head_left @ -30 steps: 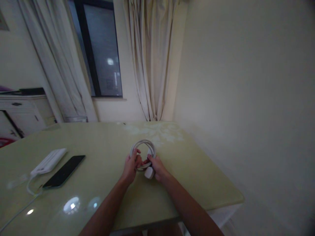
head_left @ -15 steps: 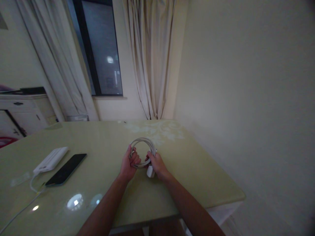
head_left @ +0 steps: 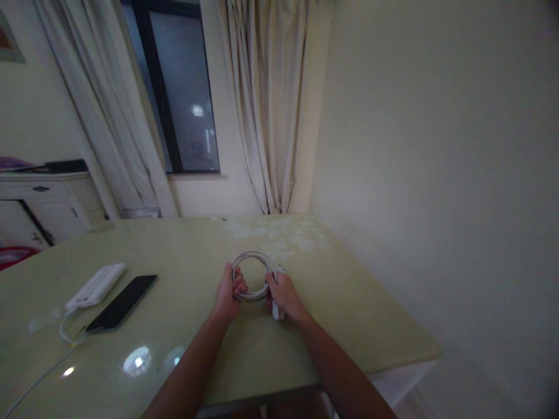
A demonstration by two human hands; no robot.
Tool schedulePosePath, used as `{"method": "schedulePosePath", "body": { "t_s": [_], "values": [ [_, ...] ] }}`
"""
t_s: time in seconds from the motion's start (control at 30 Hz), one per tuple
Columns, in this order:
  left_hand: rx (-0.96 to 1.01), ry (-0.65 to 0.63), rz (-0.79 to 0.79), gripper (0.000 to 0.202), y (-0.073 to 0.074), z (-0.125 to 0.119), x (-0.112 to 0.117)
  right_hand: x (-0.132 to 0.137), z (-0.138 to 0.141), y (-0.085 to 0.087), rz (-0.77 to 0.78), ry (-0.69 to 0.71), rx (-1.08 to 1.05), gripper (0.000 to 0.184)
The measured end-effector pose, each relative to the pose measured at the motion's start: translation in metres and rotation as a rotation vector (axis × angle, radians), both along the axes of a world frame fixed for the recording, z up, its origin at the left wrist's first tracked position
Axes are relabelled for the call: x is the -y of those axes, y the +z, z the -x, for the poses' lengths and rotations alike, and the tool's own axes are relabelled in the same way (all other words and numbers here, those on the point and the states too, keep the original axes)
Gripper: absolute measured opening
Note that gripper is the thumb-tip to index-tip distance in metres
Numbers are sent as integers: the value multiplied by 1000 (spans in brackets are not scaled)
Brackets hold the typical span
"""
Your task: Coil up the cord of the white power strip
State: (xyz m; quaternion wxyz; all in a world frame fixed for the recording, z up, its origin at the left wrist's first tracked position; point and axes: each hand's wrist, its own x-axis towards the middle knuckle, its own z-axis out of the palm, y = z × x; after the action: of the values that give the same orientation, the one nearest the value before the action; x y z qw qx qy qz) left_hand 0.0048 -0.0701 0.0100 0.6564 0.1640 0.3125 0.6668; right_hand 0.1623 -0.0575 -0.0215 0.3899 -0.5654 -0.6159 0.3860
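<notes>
A pale cable (head_left: 253, 254), wound into a round coil of several turns, is held up over the table between both hands. My left hand (head_left: 227, 293) has its fingers closed round the coil's left side. On the opposite side, my right hand (head_left: 285, 293) grips the coil between thumb and fingers. A white block (head_left: 278, 311), which looks like a plug or charger, sticks out below the right hand. Another small white end shows above that hand; the hand hides how the pieces join.
To the left on the glossy greenish table (head_left: 192, 244) lie a black phone (head_left: 122, 304) and a white power bank or power strip (head_left: 96, 285) with a white cord (head_left: 39, 377). A wall (head_left: 437, 174) runs along the right side. Curtains (head_left: 266, 105) and a window stand behind.
The right hand has shifted slightly right and turned, and the white block below it now shows its narrow side. Both hands still hold the coil. The view has tilted slightly.
</notes>
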Motion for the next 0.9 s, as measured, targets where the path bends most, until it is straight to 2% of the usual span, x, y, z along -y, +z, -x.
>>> {"method": "schedulePosePath", "body": {
  "t_s": [0.17, 0.33, 0.4, 0.47, 0.53, 0.7, 0.9],
  "values": [
    [-116, 36, 60, 41, -4, 3, -3, 6, -3, 7, 29, 62, 129, 39],
    [-235, 84, 1, 47, -11, 5, -5, 12, -5, 17, -37, 53, 259, 38],
    [-201, 14, 5, 39, -10, 7, -4, 11, -6, 19, -92, 29, 272, 36],
    [-96, -116, 11, 30, -8, 9, -3, 8, -7, 17, -157, -23, 259, 35],
    [11, -228, 10, 28, -6, 12, -1, 5, -8, 11, -165, -51, 137, 34],
    [80, -334, 11, 25, -8, 13, 0, 0, -2, -3, 60, 21, -367, 37],
    [76, -435, -11, 26, -8, 8, 1, 1, 6, -1, 69, -64, -591, 38]
  ]
}}
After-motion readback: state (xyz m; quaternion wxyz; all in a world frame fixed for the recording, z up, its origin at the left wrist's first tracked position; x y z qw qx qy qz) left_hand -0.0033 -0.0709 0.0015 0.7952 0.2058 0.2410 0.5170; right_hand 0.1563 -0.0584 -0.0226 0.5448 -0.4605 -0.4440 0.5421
